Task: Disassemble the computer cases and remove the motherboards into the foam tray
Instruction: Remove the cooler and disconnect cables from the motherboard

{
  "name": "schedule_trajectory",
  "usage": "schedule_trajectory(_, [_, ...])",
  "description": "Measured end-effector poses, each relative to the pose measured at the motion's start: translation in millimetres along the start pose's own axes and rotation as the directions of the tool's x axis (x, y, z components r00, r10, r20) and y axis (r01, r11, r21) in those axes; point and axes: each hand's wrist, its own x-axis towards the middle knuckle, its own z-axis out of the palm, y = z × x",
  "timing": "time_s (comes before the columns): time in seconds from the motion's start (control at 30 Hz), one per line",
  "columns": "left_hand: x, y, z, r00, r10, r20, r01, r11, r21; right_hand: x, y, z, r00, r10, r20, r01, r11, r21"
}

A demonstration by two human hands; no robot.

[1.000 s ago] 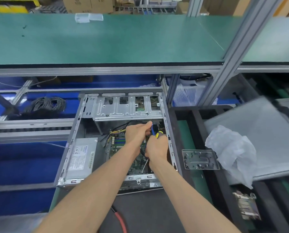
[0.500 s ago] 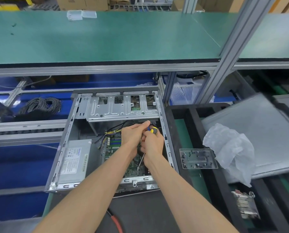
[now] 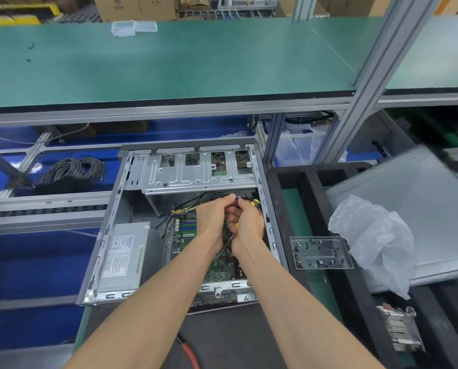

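Head cam: both my hands are inside the open computer case [image 3: 121, 198], up near the drive cage [image 3: 196, 173]. Right hand [image 3: 249, 225] has its fingers curled round the screwdriver [image 3: 255, 203]; yellow-black handle sticks out at the top, metal shaft runs down between my wrists toward the motherboard [image 3: 188, 233]. Left hand [image 3: 213, 219] is closed too, fingertips pinched together right against the right hand at a small blue bit by the handle; can't tell exactly what it's pinching. Motherboard sits in the case, flat on the case floor, cables [image 3: 178, 213] running over its upper left corner. Power supply [image 3: 122, 258] sits in the case's near left corner. Foam tray [image 3: 297, 193] is just right of the case on the bench; a clear plastic tray with loose screws [image 3: 321, 253] rests on it, crumpled plastic bag [image 3: 374, 241] beside that. Coil of black cable [image 3: 72, 173] is on the lower shelf to the left.
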Motion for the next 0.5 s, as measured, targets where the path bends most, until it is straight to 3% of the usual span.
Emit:
schedule_trajectory(0.2, [2.5, 1.4, -5.4, 0.994, 0.016, -0.111, -0.013, 0.999, 0.031, -0.1, -0.1, 1.4, 0.999, 0.039, -0.010, -0.039, 0.999, 0.016])
schedule_trajectory(0.5, [11.1, -3.1, -4.0, 0.991, 0.084, -0.108, -0.076, 0.994, 0.074, 8.3, 0.0, 7.3, 1.000, 0.006, -0.001, -0.006, 0.996, 0.093])
